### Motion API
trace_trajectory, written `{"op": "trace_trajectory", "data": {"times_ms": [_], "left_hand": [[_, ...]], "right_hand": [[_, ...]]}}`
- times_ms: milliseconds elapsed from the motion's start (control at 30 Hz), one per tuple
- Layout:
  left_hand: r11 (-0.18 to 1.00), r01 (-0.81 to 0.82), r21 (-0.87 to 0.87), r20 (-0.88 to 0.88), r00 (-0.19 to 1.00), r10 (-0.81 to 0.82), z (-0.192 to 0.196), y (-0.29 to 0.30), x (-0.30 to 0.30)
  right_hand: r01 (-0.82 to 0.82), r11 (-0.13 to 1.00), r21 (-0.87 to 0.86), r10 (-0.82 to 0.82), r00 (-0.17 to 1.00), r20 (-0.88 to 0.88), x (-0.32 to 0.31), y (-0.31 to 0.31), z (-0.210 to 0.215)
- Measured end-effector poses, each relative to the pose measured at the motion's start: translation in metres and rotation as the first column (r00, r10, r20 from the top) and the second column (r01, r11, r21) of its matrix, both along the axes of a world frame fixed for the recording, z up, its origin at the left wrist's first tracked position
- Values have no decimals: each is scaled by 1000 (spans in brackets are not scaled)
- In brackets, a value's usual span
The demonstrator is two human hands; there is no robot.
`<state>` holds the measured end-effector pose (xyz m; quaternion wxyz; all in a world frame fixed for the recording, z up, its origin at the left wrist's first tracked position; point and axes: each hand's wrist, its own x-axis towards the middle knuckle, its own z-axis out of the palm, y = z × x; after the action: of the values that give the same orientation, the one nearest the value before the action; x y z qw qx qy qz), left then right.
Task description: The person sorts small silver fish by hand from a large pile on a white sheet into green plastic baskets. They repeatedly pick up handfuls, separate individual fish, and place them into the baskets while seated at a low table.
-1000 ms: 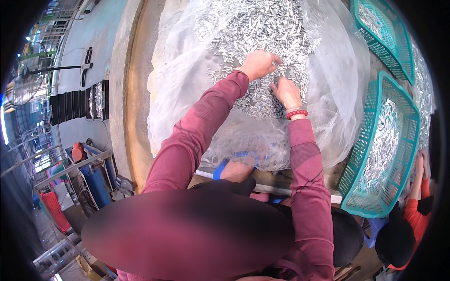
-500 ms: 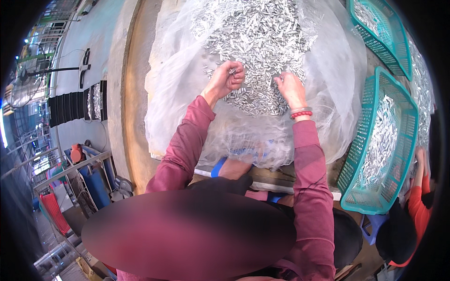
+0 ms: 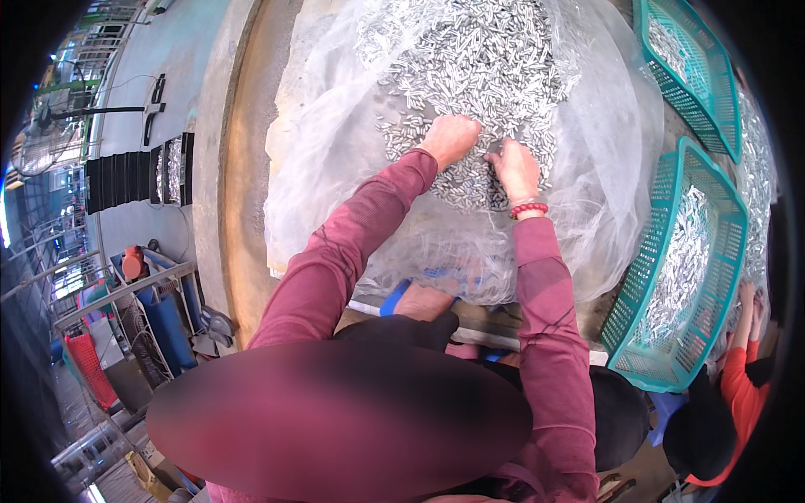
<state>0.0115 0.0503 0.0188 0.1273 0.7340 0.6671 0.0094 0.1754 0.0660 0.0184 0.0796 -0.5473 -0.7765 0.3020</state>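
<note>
A wide heap of small silvery metal pieces (image 3: 478, 63), short and rod-like, lies on a sheer white mesh cloth (image 3: 327, 159). My left hand (image 3: 453, 138) is over the near part of the heap, its back up and its fingers curled under and closed; whatever they grip is hidden. Just to its right, my right hand (image 3: 516, 168) is held low over the pieces, thumb towards the left hand and fingers bent inward. Its fingers look closed, and I cannot make out what is in them. A red bead bracelet circles the right wrist.
To the right stands a green plastic basket (image 3: 616, 327) with similar silvery pieces in it, and another green basket (image 3: 700, 105) is beyond it. A person in an orange sleeve (image 3: 738, 381) works at the far right. A raised ledge (image 3: 239, 184) runs along the left.
My left hand has moved right, close to my right hand, and turned back up with its fingers down. My right hand has shifted slightly left and nearer to me.
</note>
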Motion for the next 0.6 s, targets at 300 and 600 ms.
{"op": "trace_trajectory", "data": {"times_ms": [300,600], "left_hand": [[932,-279,-233,463,811,358,22,-10,-36],[979,-181,-92,-10,983,181,21,-8,-12]], "right_hand": [[-516,467,-718,-847,-28,-531,37,18,24],[-464,652,-600,-679,-6,-734,43,11,72]]}}
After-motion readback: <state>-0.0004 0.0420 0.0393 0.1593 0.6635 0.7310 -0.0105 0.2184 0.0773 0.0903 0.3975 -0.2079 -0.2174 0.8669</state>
